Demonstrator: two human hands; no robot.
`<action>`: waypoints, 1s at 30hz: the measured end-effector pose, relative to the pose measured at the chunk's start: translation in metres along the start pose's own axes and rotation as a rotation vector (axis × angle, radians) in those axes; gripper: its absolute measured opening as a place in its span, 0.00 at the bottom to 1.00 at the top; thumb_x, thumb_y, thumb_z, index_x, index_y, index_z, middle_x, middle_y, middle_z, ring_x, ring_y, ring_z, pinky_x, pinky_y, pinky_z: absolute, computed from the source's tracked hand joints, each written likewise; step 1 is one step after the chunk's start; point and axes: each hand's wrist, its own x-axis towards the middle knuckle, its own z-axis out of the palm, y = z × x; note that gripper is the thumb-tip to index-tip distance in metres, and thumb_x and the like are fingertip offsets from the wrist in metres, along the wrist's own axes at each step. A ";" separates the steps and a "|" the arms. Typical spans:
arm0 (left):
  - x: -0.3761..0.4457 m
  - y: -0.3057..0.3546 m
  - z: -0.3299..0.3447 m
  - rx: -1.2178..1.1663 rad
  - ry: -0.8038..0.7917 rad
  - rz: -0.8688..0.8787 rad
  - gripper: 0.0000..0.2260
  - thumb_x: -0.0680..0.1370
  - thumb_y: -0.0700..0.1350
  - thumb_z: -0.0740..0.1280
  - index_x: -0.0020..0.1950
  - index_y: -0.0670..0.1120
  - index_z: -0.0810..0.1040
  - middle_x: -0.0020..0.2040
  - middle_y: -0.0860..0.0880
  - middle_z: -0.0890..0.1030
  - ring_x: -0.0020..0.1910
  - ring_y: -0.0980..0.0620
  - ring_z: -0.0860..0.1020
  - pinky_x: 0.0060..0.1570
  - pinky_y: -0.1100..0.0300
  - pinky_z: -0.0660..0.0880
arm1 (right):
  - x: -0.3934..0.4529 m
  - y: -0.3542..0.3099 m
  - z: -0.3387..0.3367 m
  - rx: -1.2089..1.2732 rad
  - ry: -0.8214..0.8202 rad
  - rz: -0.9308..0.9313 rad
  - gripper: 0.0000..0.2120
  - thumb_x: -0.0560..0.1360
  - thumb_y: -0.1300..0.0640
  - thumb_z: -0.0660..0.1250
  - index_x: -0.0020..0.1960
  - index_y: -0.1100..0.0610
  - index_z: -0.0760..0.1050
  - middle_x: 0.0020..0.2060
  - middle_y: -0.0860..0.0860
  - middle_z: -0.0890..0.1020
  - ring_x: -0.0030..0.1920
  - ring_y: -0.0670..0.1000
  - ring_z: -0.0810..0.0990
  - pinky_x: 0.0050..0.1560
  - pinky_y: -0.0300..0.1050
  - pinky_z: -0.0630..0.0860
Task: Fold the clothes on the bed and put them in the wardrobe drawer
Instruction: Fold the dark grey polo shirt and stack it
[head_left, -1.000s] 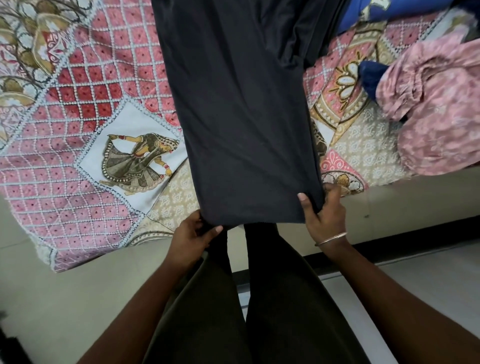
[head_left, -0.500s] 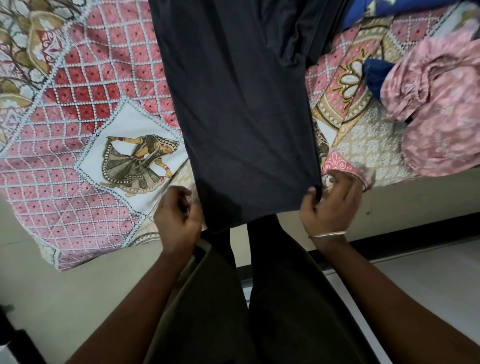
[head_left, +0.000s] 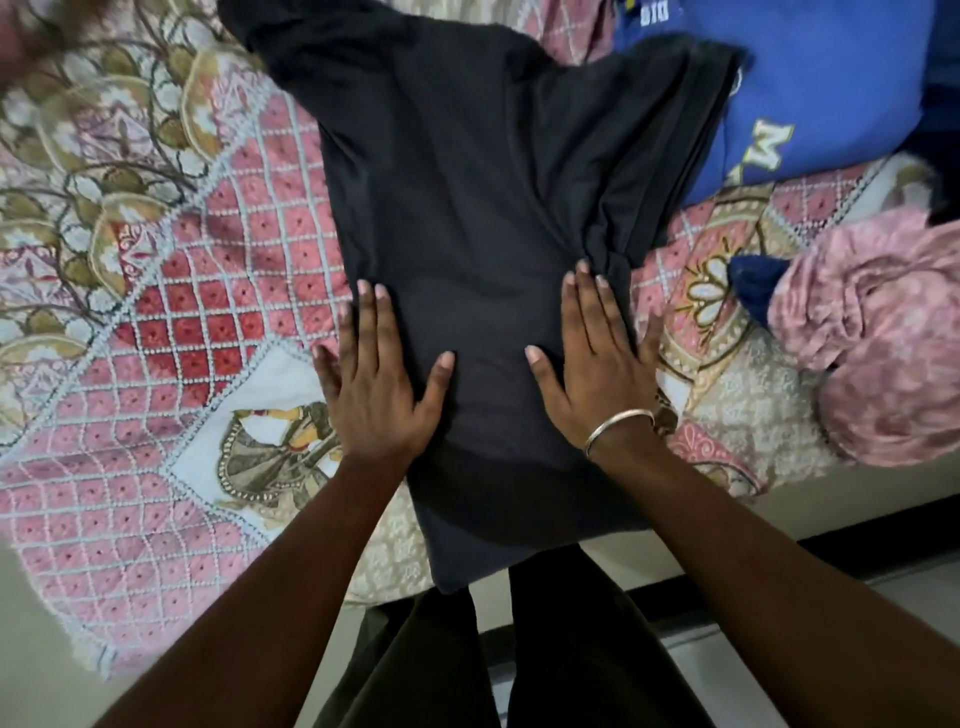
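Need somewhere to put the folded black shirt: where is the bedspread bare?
Bare bedspread lies left of the black shirt, beyond the left hand. The right side is crowded: blue garment and pink clothes.

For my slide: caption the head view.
Both hands, left and right, press flat on a black garment on the patterned bedspread.
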 end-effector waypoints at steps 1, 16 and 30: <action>-0.001 0.000 -0.001 -0.002 -0.007 -0.006 0.38 0.78 0.69 0.50 0.81 0.51 0.46 0.81 0.54 0.47 0.80 0.52 0.47 0.76 0.41 0.48 | -0.001 -0.004 -0.003 0.018 0.057 0.004 0.34 0.80 0.39 0.52 0.80 0.57 0.53 0.79 0.51 0.54 0.79 0.48 0.52 0.74 0.65 0.49; 0.116 0.000 -0.028 0.020 0.044 0.153 0.39 0.77 0.70 0.53 0.81 0.54 0.44 0.82 0.54 0.46 0.80 0.50 0.48 0.74 0.38 0.52 | 0.107 -0.021 -0.011 -0.097 0.064 0.071 0.41 0.78 0.32 0.50 0.80 0.58 0.45 0.80 0.51 0.49 0.79 0.50 0.47 0.77 0.56 0.41; 0.171 0.019 -0.076 -0.238 0.400 0.128 0.24 0.82 0.57 0.55 0.75 0.48 0.66 0.72 0.45 0.69 0.70 0.45 0.65 0.67 0.45 0.61 | 0.115 -0.019 0.010 -0.101 0.036 0.095 0.41 0.76 0.36 0.49 0.80 0.60 0.46 0.80 0.55 0.50 0.79 0.53 0.49 0.75 0.61 0.44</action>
